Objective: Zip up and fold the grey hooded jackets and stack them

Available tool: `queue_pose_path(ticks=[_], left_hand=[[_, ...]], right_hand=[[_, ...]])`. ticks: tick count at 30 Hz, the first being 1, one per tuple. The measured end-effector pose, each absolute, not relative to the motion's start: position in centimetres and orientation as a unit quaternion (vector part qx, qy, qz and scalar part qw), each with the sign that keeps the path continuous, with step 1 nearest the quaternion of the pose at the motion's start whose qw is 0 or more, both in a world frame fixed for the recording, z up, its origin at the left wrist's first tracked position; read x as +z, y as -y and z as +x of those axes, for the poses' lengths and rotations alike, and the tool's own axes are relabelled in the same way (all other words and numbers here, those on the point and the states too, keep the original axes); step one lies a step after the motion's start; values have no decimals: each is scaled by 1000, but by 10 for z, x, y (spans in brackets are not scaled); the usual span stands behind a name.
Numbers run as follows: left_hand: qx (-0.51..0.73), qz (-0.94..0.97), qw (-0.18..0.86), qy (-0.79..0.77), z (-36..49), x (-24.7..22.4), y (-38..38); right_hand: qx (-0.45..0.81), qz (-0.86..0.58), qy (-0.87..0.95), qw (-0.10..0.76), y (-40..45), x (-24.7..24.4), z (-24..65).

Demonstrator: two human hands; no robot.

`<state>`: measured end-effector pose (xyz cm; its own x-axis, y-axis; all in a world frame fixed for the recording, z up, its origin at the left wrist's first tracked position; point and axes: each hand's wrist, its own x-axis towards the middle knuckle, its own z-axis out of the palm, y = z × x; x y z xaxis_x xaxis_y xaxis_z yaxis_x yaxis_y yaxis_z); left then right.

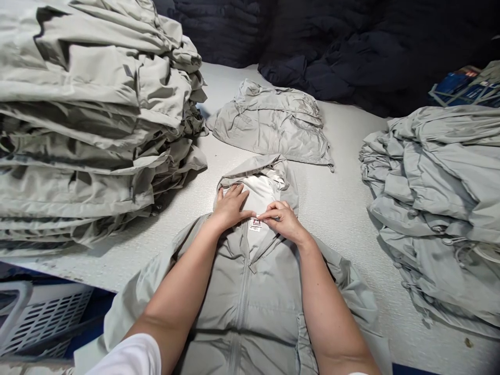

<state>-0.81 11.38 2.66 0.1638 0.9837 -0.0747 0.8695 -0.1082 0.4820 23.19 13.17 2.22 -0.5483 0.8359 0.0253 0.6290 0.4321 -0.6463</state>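
A light grey hooded jacket (269, 291) lies front up before me, its zip running down the middle and partly undone at the neck. Inside the neck opening shows a small white label (255, 225) with dark red print. My left hand (231, 207) rests open on the left side of the hood (253, 169), fingers spread, its thumb reaching to the label's top edge. From the other side, my right hand (282, 217) pinches at the label's upper right edge. The fingertips partly cover what lies between them.
A tall stack of grey jackets (97, 130) stands on the left of the white table (339, 208), another pile (441, 208) on the right. Beyond the hood lies a loose grey garment (273, 125). Dark garments (332, 62) fill the back. A plastic basket (47, 315) sits lower left.
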Motion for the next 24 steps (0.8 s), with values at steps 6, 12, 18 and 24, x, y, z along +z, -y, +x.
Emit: queue_pose_path(ticks=[6, 12, 18, 24], left_hand=[[120, 734, 207, -636, -5, 26, -112], [106, 734, 206, -638, -3, 29, -110], [114, 736, 225, -629, -5, 29, -112], [213, 713, 277, -608, -27, 26, -117]], right_hand=[[292, -442, 833, 158, -129, 28, 231], [310, -430, 832, 162, -126, 31, 230], [273, -514, 793, 178, -121, 29, 215], [268, -504, 807, 150, -117, 33, 213]])
